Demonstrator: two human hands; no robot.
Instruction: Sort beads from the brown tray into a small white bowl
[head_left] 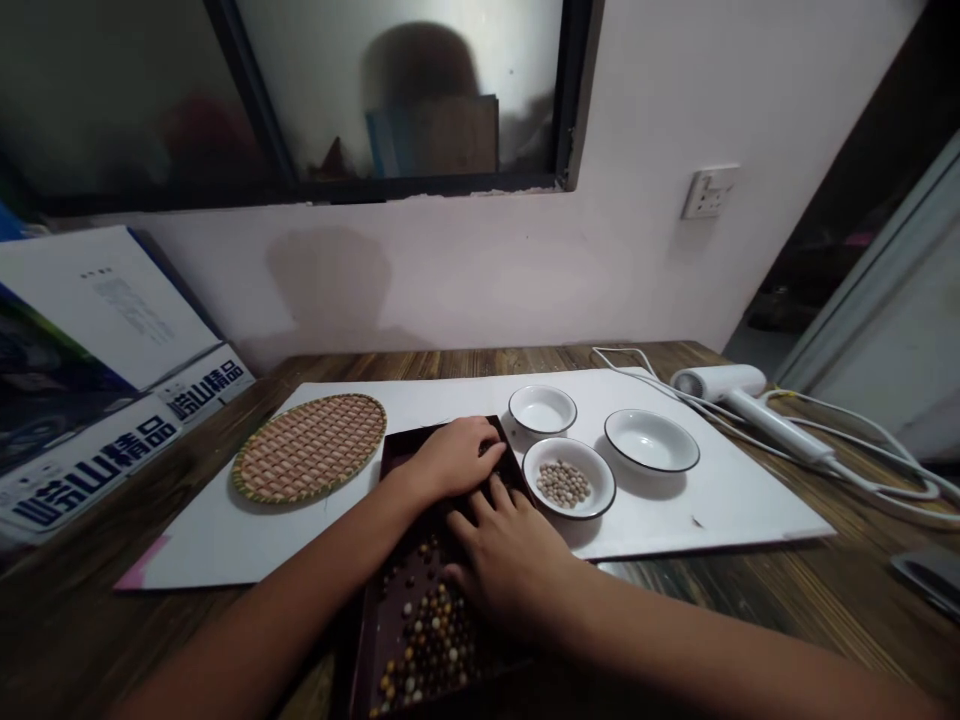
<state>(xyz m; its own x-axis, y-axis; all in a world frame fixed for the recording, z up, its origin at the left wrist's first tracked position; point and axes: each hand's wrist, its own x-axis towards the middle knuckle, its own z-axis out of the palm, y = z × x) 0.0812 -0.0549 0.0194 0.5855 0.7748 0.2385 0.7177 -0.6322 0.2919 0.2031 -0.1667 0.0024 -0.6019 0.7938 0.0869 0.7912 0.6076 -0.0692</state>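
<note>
Head view | dark-brown rectangular tray [395, 455] of mixed round beads [424, 640], long axis running toward wooden tabletop [90, 640] near edge | left hand [454, 460] at far end, right hand [510, 570] nearer beads | grip: fingers curled on tray, clamp cannot tell

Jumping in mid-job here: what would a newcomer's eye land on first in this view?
The left hand and right hand spread over a dark maroon rectangular tray at centre, its near end scattered with multicoloured round beads. Just right, a white black-rimmed bowl holds pale speckled beads; to the left lies a round woven mat.
</note>
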